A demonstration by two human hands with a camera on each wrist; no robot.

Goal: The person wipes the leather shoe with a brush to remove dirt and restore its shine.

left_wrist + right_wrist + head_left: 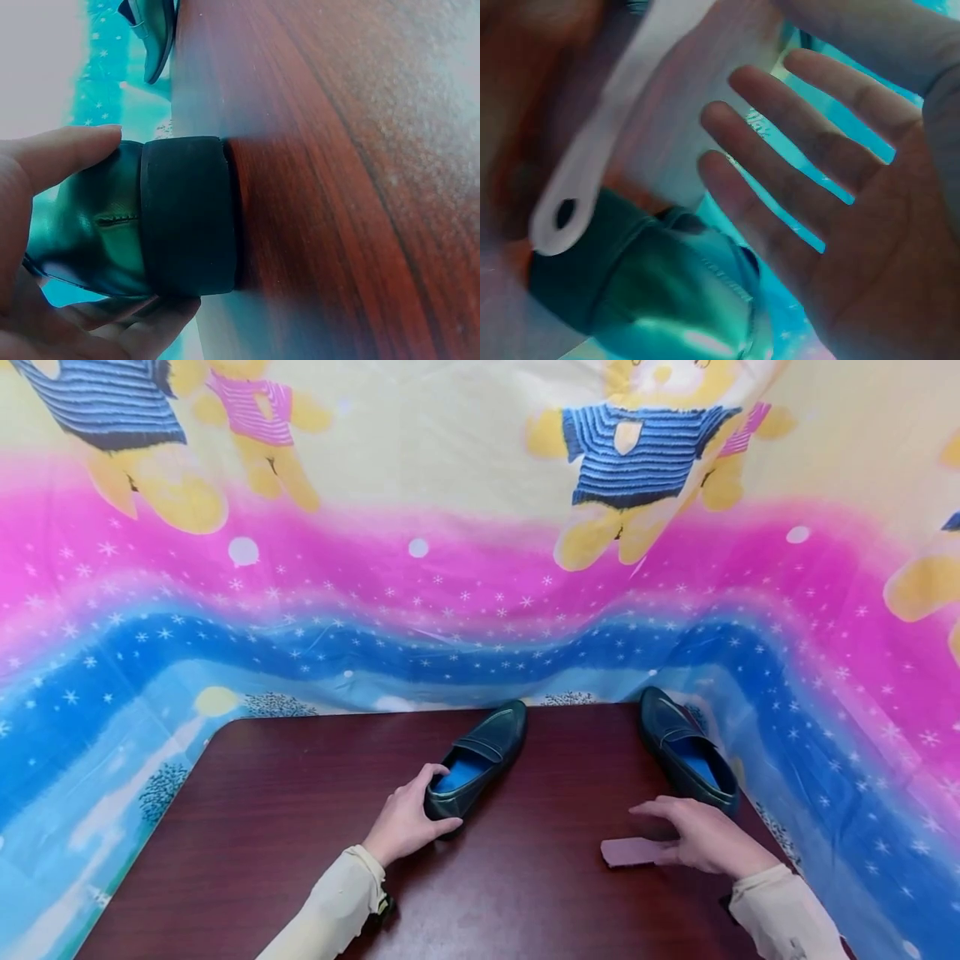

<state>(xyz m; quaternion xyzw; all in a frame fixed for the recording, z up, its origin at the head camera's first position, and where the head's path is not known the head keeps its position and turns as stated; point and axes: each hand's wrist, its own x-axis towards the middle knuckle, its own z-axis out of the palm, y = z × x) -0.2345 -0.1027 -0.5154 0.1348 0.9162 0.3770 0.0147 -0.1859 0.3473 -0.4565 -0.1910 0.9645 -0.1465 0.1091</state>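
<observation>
My left hand (408,818) grips the heel end of a dark green loafer (491,735) with a blue insole, thumb on one side and fingers on the other. In the left wrist view the loafer's black heel (187,217) faces the camera, close to the tabletop. My right hand (712,839) is beside a second matching loafer (678,747), its fingers straight and spread in the right wrist view. Near the thumb is a pale, flat tool (633,852); its handle (585,165) has a hole in the end. The hand partly hides this tool in the head view.
The dark red-brown wooden table (285,827) has a rounded far left corner. A cloth (450,593) printed with bears and snowflakes hangs around its far side and both ends. The right loafer is close to the table's right edge.
</observation>
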